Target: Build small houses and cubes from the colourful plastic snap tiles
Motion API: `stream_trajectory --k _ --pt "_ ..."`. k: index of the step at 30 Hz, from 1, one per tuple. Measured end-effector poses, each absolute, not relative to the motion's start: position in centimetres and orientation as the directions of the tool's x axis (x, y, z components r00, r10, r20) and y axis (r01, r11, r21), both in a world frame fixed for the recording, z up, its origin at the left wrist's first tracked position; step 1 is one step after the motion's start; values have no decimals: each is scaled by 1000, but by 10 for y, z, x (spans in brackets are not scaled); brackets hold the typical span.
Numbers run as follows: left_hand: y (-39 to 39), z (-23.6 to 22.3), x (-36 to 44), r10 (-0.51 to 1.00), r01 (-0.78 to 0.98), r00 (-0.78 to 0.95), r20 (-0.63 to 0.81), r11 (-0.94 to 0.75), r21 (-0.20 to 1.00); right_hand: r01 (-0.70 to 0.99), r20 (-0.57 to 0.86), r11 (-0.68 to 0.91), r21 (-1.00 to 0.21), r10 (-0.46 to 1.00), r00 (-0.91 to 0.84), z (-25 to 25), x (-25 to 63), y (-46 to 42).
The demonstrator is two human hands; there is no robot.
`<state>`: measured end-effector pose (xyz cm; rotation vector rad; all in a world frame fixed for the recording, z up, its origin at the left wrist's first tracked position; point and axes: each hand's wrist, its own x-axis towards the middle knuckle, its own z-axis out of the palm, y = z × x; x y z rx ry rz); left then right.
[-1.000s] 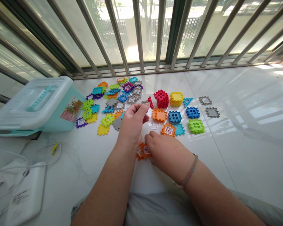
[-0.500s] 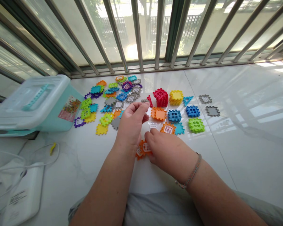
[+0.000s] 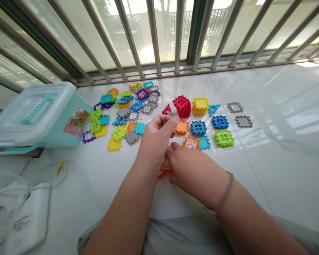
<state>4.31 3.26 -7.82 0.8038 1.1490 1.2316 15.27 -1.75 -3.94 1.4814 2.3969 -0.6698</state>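
Note:
My left hand (image 3: 156,141) is raised over the floor with thumb and fingers pinched on a small grey tile that barely shows at the fingertips. My right hand (image 3: 187,165) lies low beside it, fingers curled on an orange window tile (image 3: 165,169), which is mostly hidden between the two hands. Just beyond the fingertips lie a white window insert (image 3: 173,139), an orange tile (image 3: 181,126) and an orange arched-window tile (image 3: 191,142). A red cube (image 3: 182,105) and a yellow cube (image 3: 200,106) of joined tiles stand further back.
Several loose coloured tiles (image 3: 127,106) are spread toward the window bars (image 3: 154,39). Blue (image 3: 198,127), green (image 3: 224,138) and grey (image 3: 244,121) pieces lie to the right. A teal lidded box (image 3: 39,117) stands at left, a white device with cable (image 3: 23,216) near left.
My left hand has moved right and closer to my right hand, now covering more of the orange window tile. The view has tilted slightly.

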Motion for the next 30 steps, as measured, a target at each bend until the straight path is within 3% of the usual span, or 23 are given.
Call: stream_trajectory --k 14,30 --pt "38 -81 40 970 -313 -106 -217 174 933 896 -423 378 -234 790 -444 -36 154 -18" --pt "38 -79 39 971 -331 -122 -208 157 930 880 -318 403 -253 824 -469 -44 157 -20"
